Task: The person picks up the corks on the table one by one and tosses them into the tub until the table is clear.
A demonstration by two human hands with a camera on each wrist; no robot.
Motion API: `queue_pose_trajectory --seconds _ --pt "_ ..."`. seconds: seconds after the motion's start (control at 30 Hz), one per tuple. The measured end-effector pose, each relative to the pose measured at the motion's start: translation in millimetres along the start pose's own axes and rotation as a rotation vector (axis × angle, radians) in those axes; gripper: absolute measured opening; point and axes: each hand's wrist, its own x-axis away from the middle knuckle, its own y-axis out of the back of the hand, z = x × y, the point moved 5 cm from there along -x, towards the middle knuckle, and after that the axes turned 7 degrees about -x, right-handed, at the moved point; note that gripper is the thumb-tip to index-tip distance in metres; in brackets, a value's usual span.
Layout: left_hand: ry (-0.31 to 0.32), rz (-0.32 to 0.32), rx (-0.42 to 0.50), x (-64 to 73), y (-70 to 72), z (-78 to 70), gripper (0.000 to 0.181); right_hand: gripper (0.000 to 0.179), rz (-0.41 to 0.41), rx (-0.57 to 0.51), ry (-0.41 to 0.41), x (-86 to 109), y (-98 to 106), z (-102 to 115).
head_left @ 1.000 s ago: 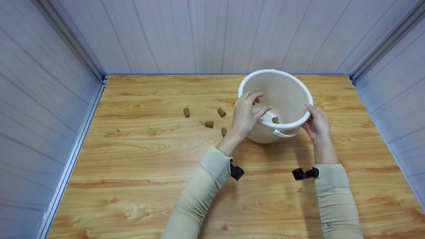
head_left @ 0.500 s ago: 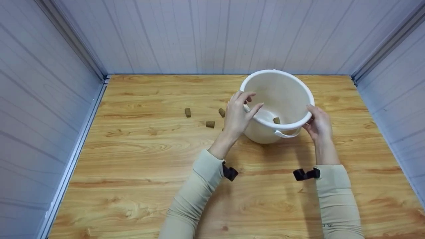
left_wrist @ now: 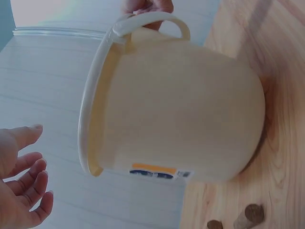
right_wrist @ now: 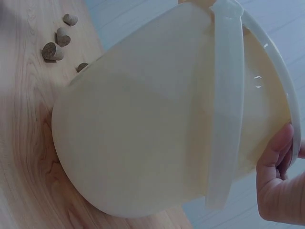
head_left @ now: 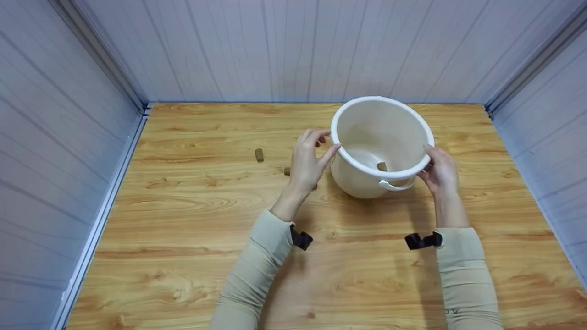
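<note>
Bucket [head_left: 353,181] of cream-white plastic stands on the wood-grain table [head_left: 174,256], mouth upward, right of the middle. Pale panelled walls [head_left: 284,50] rise behind the table and along both sides. Two light beige sleeves [head_left: 250,275] reach in from the near edge.

The right hand [head_left: 442,172] grips the bucket's rim on its right side, fingers curled in close on it with the thumb over the edge. The left hand [head_left: 306,160] hovers just beside the rim on the opposite side; its thumb stands well apart from the loosely bent fingers, which have hold of nothing, and the left wrist view shows a gap between them and the bucket.

At each wrist sits a small black device [head_left: 301,239]. A white handle [head_left: 396,185] hangs down the bucket's near side, and an orange and dark blue label [left_wrist: 155,171], too blurred to read, shows on the wall.

Smallest are the brown cork stoppers: one [head_left: 381,166] inside the bucket on its floor, and four [right_wrist: 52,51] on the table to the left, two of them partly or wholly behind the left hand in the head view.
</note>
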Motion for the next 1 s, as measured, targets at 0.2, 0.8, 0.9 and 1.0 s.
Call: queue_pose_trajectory --seconds 0.2,0.8,0.9,1.0 --pt "0.035 -0.007 -0.018 3.5 6.8 18.6 0.031 0.012 -0.009 0.001 -0.003 0.0 1 0" --pt "0.105 -0.003 -0.01 24.6 2.5 71.4 0.026 0.011 -0.02 0.018 -0.002 -2.2 2 -1" --pt "0.123 0.002 -0.004 28.7 0.6 79.8 0.024 0.012 -0.021 0.013 -0.005 -2.2 2 -1" --pt "0.146 0.012 0.006 32.1 -1.3 87.9 0.023 0.012 -0.026 0.021 -0.002 -2.2 2 -1"
